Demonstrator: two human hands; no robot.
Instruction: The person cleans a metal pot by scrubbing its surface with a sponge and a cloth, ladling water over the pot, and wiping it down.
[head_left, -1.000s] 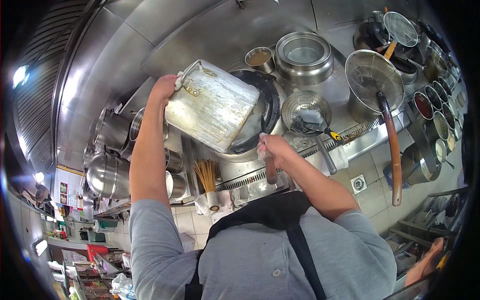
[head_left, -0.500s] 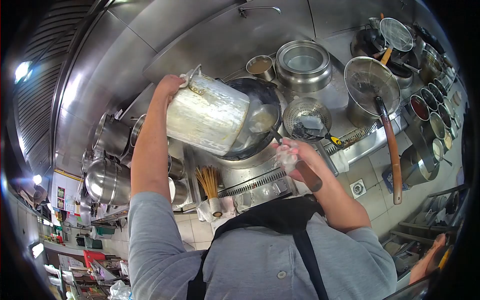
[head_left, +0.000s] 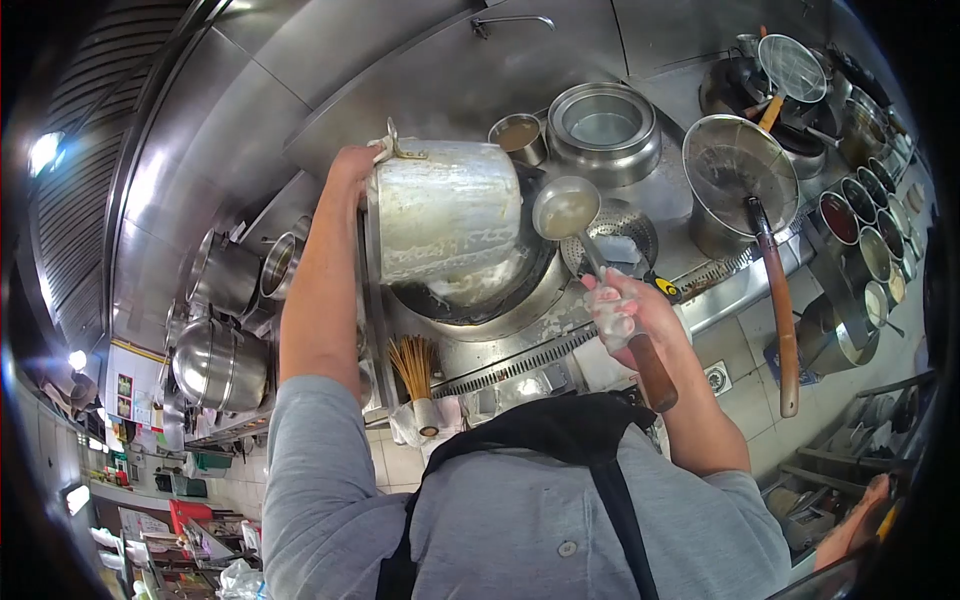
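A large dull metal stockpot (head_left: 450, 215) is held on its side above a wok (head_left: 535, 285) on the range. My left hand (head_left: 355, 168) is closed at the pot's base end, beside a ring handle, with a bit of pale cloth in it. Whitish, foamy liquid shows in the wok below the pot. My right hand (head_left: 640, 312) is wrapped round the handle of a ladle (head_left: 567, 210), and its fingers look wet or foamy. Cloudy liquid lies in the ladle's bowl, which is over the edge of a perforated strainer (head_left: 640, 225). The pot's mouth is hidden from me.
Behind stand a small pot of brown liquid (head_left: 520, 138) and a wide steel pot (head_left: 604, 130). A bamboo brush (head_left: 413, 365) lies at the front edge. To the right are a long-handled mesh strainer (head_left: 775, 270) and several seasoning containers (head_left: 840, 217). Steel pots (head_left: 220, 362) hang at left.
The stockpot has moved right and turned more level over the wok. The ladle has come out from the wok area, up and to the right, with liquid in its bowl.
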